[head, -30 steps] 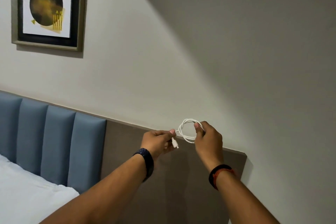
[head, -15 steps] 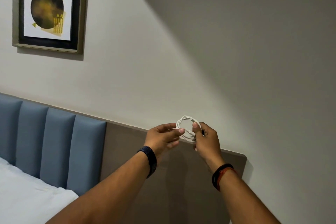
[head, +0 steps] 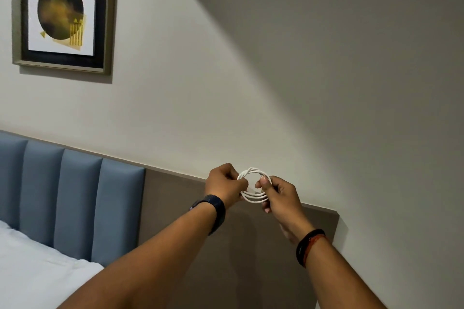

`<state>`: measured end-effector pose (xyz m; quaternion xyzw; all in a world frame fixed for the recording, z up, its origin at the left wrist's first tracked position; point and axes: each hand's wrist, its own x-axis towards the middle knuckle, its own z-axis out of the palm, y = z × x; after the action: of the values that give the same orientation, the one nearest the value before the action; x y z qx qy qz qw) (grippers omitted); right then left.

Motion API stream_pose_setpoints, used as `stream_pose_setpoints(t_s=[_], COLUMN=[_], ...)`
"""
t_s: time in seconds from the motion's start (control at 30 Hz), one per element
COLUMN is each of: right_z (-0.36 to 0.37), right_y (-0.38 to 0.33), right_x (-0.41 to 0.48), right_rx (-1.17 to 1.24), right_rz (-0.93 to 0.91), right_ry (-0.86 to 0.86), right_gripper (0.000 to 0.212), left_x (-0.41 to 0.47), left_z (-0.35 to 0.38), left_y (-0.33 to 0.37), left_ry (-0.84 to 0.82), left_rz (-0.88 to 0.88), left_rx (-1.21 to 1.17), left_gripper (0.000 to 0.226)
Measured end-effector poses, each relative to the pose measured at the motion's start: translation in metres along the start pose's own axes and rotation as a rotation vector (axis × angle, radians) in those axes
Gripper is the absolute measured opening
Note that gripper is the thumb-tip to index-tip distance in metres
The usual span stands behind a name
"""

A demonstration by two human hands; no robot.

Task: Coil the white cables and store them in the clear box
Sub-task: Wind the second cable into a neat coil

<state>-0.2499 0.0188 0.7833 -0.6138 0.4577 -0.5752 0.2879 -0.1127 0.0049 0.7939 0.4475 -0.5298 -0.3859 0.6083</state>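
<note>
A white cable [head: 253, 197] is wound into a small ring of several loops, held up in the air in front of the wall. My left hand [head: 224, 185] pinches the ring's left side with its fingers closed. My right hand [head: 278, 195] grips the right side, thumb on top of the loops. The cable's plug end is hidden behind my fingers. No clear box is in view.
A brown panel [head: 190, 213] and a blue padded headboard [head: 75, 206] run along the wall below my hands. A white bed [head: 32, 273] lies at the lower left. A framed picture [head: 62, 12] hangs at the upper left.
My left hand has moved right to the coil and closed on it. The loose plug end that hung between my hands is now tucked out of sight, and the ring looks tighter.
</note>
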Motion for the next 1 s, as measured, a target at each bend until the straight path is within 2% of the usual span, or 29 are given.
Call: stream_pose_setpoints(t_s=[0.07,0.17,0.37,0.6,0.7,0.77,0.93,1.0], right_z=[0.001,0.001,-0.004,-0.009,-0.013,-0.016,-0.025,-0.025], right_y=[-0.001,-0.006,-0.009,-0.006,-0.007,-0.008,-0.007,-0.006], right_x=[0.0,0.0,-0.001,-0.004,-0.005,-0.005,-0.005,-0.006], right_rx=[0.014,0.043,0.037,0.013,-0.001,-0.022,-0.024,-0.003], right_rz=[0.008,0.01,0.034,0.048,0.063,0.077,0.116,0.131], right_ry=[0.008,0.017,0.048,0.04,-0.004,0.007,0.109,0.126], right_gripper=[0.029,0.027,0.014,0.016,0.01,0.009,0.011,0.014], left_x=[-0.001,-0.002,-0.001,0.0,0.004,0.005,0.004,0.002], left_z=[0.003,0.006,0.002,0.001,0.001,0.001,-0.005,-0.005], left_y=[-0.002,-0.003,-0.005,-0.006,-0.005,-0.005,-0.006,-0.007], left_ry=[0.12,0.225,0.172,0.217,0.221,0.164,-0.155,-0.186], left_rz=[0.188,0.339,0.259,0.28,0.254,0.23,0.102,0.117], left_rx=[0.278,0.397,0.238,0.267,0.265,0.226,-0.052,-0.093], left_gripper=[0.014,0.015,0.014,0.013,0.012,0.014,0.033,0.029])
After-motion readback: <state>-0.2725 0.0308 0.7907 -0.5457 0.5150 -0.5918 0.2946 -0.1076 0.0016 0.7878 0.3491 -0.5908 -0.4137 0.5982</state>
